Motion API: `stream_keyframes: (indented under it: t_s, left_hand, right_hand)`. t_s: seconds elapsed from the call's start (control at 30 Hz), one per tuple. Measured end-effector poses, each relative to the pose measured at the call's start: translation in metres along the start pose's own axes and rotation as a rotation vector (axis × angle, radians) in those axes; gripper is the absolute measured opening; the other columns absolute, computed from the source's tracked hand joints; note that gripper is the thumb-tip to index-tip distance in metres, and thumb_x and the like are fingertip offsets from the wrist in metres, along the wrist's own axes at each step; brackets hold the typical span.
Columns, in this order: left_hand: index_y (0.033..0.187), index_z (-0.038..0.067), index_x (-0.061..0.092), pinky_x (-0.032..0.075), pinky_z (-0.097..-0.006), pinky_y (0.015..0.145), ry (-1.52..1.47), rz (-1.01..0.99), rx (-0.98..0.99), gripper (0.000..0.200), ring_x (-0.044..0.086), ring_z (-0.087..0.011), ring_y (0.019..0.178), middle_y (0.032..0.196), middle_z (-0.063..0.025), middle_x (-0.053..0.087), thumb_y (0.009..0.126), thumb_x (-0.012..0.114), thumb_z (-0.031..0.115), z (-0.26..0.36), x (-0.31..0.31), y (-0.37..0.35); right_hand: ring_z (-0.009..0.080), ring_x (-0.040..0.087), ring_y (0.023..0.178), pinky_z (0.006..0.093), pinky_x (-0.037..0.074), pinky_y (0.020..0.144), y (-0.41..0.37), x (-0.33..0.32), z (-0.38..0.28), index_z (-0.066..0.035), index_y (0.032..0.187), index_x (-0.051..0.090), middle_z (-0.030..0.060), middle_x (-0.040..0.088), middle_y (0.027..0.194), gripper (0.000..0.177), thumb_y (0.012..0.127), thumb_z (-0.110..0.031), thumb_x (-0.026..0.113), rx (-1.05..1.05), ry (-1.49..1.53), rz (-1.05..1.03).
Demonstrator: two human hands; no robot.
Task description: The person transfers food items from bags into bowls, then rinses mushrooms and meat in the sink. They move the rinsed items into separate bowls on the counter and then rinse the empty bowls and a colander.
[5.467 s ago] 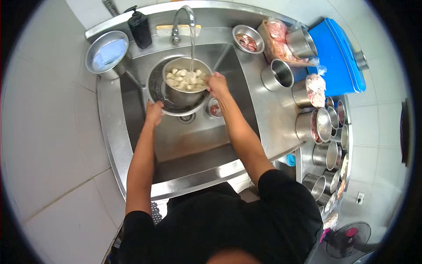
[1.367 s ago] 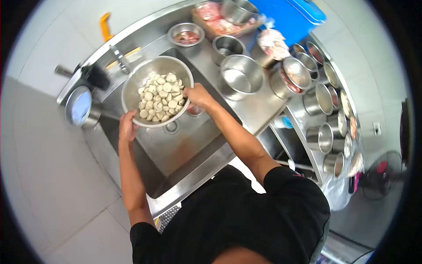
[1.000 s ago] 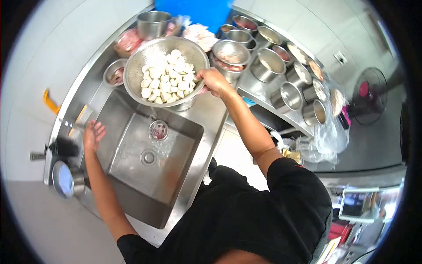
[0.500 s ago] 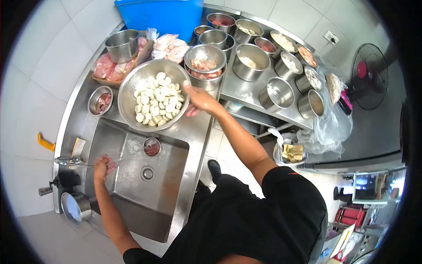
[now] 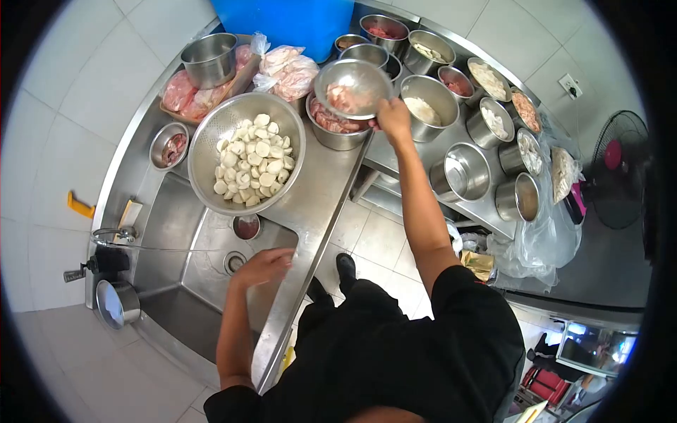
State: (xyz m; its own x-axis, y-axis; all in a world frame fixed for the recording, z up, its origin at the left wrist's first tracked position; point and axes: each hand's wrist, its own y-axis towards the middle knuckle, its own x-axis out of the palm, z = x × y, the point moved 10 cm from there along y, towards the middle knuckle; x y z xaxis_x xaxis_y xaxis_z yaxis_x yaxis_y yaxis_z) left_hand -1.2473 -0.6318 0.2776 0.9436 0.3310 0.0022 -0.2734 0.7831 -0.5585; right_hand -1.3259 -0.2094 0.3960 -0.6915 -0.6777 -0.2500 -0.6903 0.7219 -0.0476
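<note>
Touching right fingers [image 5: 383, 108]: steel bowl [image 5: 365, 83]

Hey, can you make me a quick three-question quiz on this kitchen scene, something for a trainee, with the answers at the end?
1. What is the right hand holding?
a) The tap
b) A metal bowl
c) A bag of meat
2. True or false: the left hand is clasping the rim of the colander.
3. Fill in the colour: the large container behind the bagged meat is ____.

Key: 1. b; 2. false; 3. blue
</note>
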Motion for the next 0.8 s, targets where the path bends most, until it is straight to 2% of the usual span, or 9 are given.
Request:
stream_keyframes:
  t_s: [0.1, 0.23, 0.33, 0.37, 0.47, 0.53, 0.57, 0.63, 0.8]
  left_hand:
    - [0.136, 0.005, 0.038, 0.047, -0.0237, 0.055, -0.048, 0.026, 0.122, 0.049, 0.06, -0.0118, 0.081, 0.104, -0.0066, 0.061, 0.095, 0.048, 0.031, 0.08, 0.031, 0.045]
    - [0.139, 0.005, 0.03, 0.055, -0.0326, 0.069, -0.49, 0.236, 0.413, 0.054, 0.059, -0.018, 0.098, 0.118, -0.0084, 0.054, 0.095, 0.045, 0.033, 0.15, 0.038, 0.098]
    - [0.135, 0.006, 0.037, 0.052, -0.0372, 0.079, -1.023, 0.113, 0.471, 0.047, 0.052, -0.0215, 0.113, 0.127, -0.0118, 0.049, 0.097, 0.04, 0.034, 0.162, 0.051, 0.125]
    - [0.132, 0.006, 0.041, 0.05, -0.0371, 0.083, -1.009, 0.133, 0.431, 0.047, 0.051, -0.0212, 0.114, 0.126, -0.0114, 0.051, 0.096, 0.041, 0.036, 0.147, 0.053, 0.138]
    - [0.123, 0.004, 0.049, 0.047, -0.0321, 0.089, -0.994, 0.244, 0.353, 0.045, 0.054, -0.0193, 0.11, 0.119, -0.0096, 0.055, 0.096, 0.042, 0.039, 0.115, 0.051, 0.168]
    - [0.123, 0.002, 0.047, 0.047, -0.0315, 0.087, -0.944, 0.102, 0.482, 0.046, 0.057, -0.0189, 0.104, 0.115, -0.0088, 0.057, 0.096, 0.041, 0.039, 0.11, 0.054, 0.188]
    - [0.123, 0.003, 0.047, 0.048, -0.0314, 0.087, -0.955, 0.271, 0.463, 0.048, 0.059, -0.0183, 0.101, 0.114, -0.0087, 0.057, 0.097, 0.039, 0.042, 0.125, 0.049, 0.18]
    - [0.122, 0.003, 0.046, 0.05, -0.0328, 0.083, -0.923, 0.271, 0.505, 0.049, 0.059, -0.0184, 0.097, 0.112, -0.0097, 0.057, 0.096, 0.04, 0.043, 0.136, 0.046, 0.186]
    - [0.124, 0.001, 0.042, 0.05, -0.0298, 0.081, -0.752, 0.322, 0.592, 0.057, 0.058, -0.0188, 0.097, 0.114, -0.0119, 0.055, 0.095, 0.038, 0.049, 0.165, 0.043, 0.182]
  right_hand:
    - [0.0124, 0.051, 0.043, 0.0263, 0.04, 0.039, -0.024, -0.041, -0.022, 0.004, 0.081, 0.054, 0.0071, 0.056, 0.056, 0.021, 0.086, -0.015, 0.046, -0.049, 0.073, -0.006]
    - [0.0109, 0.046, 0.043, 0.021, 0.035, 0.041, -0.069, -0.058, -0.003, 0.0, 0.089, 0.057, 0.0021, 0.055, 0.057, 0.015, 0.087, -0.012, 0.047, -0.049, -0.054, -0.247]
    - [0.0121, 0.047, 0.044, 0.0245, 0.038, 0.043, -0.11, -0.043, 0.027, -0.001, 0.09, 0.057, 0.0026, 0.054, 0.057, 0.016, 0.088, -0.016, 0.051, 0.055, 0.007, -0.431]
    - [0.0125, 0.047, 0.044, 0.0257, 0.039, 0.043, -0.119, -0.039, 0.038, -0.001, 0.09, 0.058, 0.0028, 0.054, 0.057, 0.017, 0.088, -0.017, 0.052, 0.091, 0.029, -0.492]
    - [0.0189, 0.055, 0.053, 0.0318, 0.044, 0.052, -0.119, -0.063, 0.038, 0.001, 0.094, 0.057, 0.0098, 0.058, 0.063, 0.025, 0.087, -0.023, 0.059, -0.138, -0.642, -0.283]
    - [0.0308, 0.059, 0.068, 0.0383, 0.047, 0.063, -0.119, -0.073, -0.011, 0.0, 0.101, 0.058, 0.0164, 0.062, 0.075, 0.03, 0.086, -0.025, 0.061, -0.274, -0.705, -0.094]
    - [0.0348, 0.061, 0.073, 0.0404, 0.048, 0.067, -0.119, -0.074, -0.025, -0.001, 0.103, 0.058, 0.0187, 0.063, 0.079, 0.031, 0.085, -0.026, 0.061, -0.316, -0.727, -0.031]
    - [0.0338, 0.062, 0.079, 0.0409, 0.048, 0.071, -0.129, -0.028, -0.034, -0.004, 0.107, 0.058, 0.0186, 0.063, 0.084, 0.032, 0.082, -0.024, 0.063, -0.461, -0.541, -0.408]
    - [0.0344, 0.061, 0.078, 0.0412, 0.048, 0.071, -0.135, 0.033, -0.017, -0.005, 0.099, 0.061, 0.0203, 0.063, 0.085, 0.027, 0.076, -0.018, 0.066, -0.581, -0.57, -0.571]
